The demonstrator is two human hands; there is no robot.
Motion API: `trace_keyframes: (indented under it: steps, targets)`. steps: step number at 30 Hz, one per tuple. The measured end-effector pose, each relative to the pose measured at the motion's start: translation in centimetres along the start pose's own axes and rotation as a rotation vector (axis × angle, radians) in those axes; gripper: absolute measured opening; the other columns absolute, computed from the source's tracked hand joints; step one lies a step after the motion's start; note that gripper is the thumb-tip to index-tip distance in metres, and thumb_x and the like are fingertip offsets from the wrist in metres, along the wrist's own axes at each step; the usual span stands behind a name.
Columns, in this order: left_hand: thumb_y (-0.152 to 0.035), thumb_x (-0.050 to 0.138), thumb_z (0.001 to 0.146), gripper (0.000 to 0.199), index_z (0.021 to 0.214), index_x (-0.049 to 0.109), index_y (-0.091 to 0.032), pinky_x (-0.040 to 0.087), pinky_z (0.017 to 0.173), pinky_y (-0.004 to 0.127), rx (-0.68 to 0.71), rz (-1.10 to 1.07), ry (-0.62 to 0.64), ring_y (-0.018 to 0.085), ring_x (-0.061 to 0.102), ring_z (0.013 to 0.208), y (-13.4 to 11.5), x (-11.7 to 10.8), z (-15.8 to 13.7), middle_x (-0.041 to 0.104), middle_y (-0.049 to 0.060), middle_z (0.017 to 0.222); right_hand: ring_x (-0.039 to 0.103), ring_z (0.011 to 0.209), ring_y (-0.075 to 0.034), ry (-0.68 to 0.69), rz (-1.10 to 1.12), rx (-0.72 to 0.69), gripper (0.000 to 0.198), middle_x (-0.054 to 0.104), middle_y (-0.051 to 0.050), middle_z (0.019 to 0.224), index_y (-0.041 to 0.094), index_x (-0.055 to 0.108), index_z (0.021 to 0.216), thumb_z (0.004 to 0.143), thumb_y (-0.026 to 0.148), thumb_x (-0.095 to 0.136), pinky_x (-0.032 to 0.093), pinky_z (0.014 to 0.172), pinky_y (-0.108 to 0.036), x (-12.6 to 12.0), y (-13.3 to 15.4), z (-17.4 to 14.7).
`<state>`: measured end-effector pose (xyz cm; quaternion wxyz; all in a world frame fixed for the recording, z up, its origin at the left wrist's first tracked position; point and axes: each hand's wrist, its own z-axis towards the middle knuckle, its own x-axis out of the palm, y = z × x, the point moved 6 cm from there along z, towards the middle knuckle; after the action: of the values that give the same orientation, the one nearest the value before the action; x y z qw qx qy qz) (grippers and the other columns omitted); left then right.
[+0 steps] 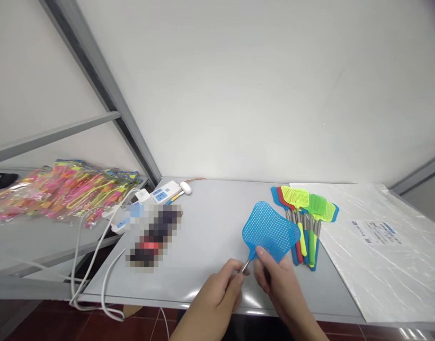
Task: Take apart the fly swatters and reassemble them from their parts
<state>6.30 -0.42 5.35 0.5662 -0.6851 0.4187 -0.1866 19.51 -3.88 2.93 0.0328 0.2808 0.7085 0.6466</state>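
Observation:
A blue fly swatter with a mesh head is held above the front part of the grey table. My left hand is closed around its metal shaft, hiding the handle. Just under the mesh, my right hand pinches the lower edge of the head, thumb on top and fingers partly behind it. To the right lies a fanned pile of fly swatters in blue, red, yellow and green, heads toward the wall and handles toward me.
A white plastic mailing bag covers the table's right side. Left of my hands is a pixelated dark object. Behind it are a white power strip and an earbud case. White cables hang leftward; packaged colourful items lie beyond.

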Motion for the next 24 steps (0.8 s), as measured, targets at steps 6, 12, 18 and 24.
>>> trace_keyframes:
  steps: [6,12,18,24]
  targets:
    - [-0.05,0.027,0.099,0.042,0.097,0.055,-0.019,0.033,0.057,0.024,0.056,-0.007,-0.003,0.012,0.042,0.055,0.1,2.0,0.5,0.044,-0.006,0.055,0.04,0.043,-0.009,0.113,-0.237,0.007,0.05,0.043,0.004,0.044,0.02,0.045,0.053,0.094,0.049,0.046,0.036,0.054,-0.026,-0.3,1.5,-1.1]
    - [-0.046,0.032,0.099,0.04,0.077,0.054,-0.02,0.034,0.058,0.023,0.129,0.112,-0.097,0.013,0.047,0.058,-0.6,2.6,0.0,0.05,-0.003,0.059,0.044,0.049,-0.011,0.116,-0.297,-0.014,0.054,0.046,0.002,0.049,0.02,0.047,0.054,0.093,0.056,0.041,0.037,0.056,-0.027,-0.6,2.4,-2.4]
    - [-0.037,0.033,0.099,0.032,0.086,0.059,-0.023,0.04,0.063,0.025,0.261,0.419,-0.241,0.017,0.057,0.067,-2.1,2.7,-1.7,0.064,0.004,0.077,0.041,0.047,-0.012,0.111,-0.323,-0.057,0.053,0.04,0.003,0.046,0.023,0.041,0.053,0.092,0.058,0.04,0.038,0.055,-0.028,-0.2,3.1,-3.9]
    - [-0.028,0.034,0.099,0.026,0.097,0.059,-0.023,0.039,0.061,0.027,0.396,0.658,-0.314,0.018,0.062,0.068,-2.7,3.7,-3.7,0.066,0.005,0.078,0.038,0.044,-0.011,0.065,-0.337,-0.099,0.053,0.04,0.004,0.046,0.023,0.041,0.053,0.094,0.057,0.04,0.036,0.053,-0.028,-0.3,3.9,-6.1]
